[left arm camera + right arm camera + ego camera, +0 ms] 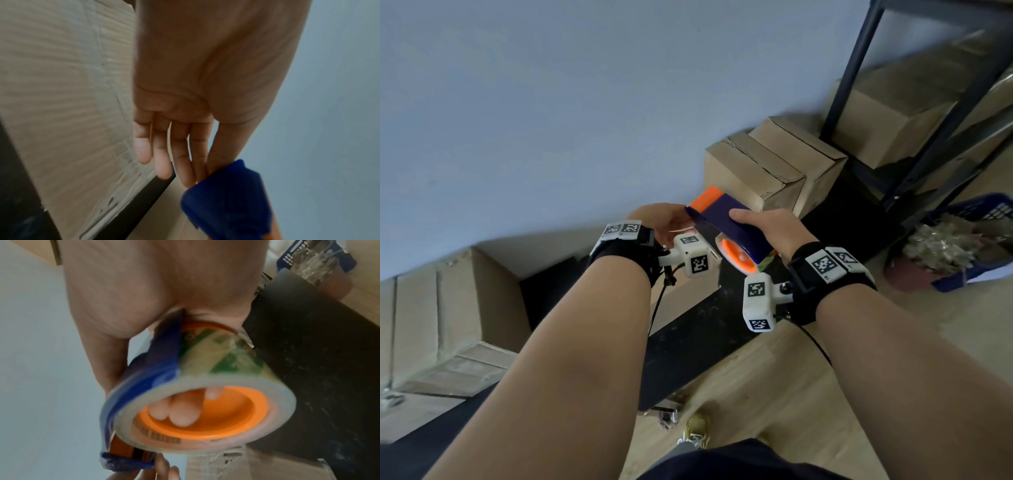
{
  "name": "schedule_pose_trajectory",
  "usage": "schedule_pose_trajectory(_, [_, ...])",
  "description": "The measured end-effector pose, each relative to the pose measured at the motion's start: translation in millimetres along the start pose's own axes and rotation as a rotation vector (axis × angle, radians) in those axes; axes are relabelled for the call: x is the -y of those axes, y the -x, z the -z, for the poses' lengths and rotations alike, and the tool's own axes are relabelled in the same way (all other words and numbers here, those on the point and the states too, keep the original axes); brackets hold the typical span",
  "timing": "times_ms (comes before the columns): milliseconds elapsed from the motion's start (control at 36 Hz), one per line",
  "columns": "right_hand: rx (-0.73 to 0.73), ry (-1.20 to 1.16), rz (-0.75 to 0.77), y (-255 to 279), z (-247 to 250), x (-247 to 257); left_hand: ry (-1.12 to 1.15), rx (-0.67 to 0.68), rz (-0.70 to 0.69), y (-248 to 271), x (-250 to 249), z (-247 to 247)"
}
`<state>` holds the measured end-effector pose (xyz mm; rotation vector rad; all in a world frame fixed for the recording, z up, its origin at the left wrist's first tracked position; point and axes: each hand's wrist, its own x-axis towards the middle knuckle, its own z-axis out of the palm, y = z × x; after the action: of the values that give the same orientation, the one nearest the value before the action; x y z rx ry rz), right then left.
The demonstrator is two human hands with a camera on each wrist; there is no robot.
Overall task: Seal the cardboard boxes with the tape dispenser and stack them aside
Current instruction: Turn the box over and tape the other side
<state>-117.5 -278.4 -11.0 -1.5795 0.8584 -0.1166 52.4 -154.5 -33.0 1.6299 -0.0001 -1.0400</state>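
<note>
Here the right hand grips the tape dispenser in mid-air, thumb along its blue top, fingertips curled into the orange hub of the tape roll. The left hand reaches to the dispenser's front end, fingers nearly straight, index and thumb touching the blue edge. Both forearms extend forward. Two cardboard boxes stand beyond against the wall, beside a rack.

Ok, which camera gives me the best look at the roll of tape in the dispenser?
The right wrist view: the tape roll fills the frame, with its orange core and the right hand gripping through it. The head view shows only its orange side. The left wrist view shows just the dispenser's blue end.
</note>
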Motion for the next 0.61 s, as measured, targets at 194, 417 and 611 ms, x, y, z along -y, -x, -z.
schedule_pose_trajectory(194, [-0.048,0.032,-0.001,2,-4,2,-0.21,-0.058,-0.036,-7,-6,-2])
schedule_pose_trajectory(417, [-0.102,0.037,-0.031,2,-6,-3,-0.384,-0.235,-0.214,-20,-24,-6])
schedule_pose_trajectory(611, [-0.107,0.02,-0.086,6,-1,-8,-0.421,-0.402,-0.305,-45,-26,6])
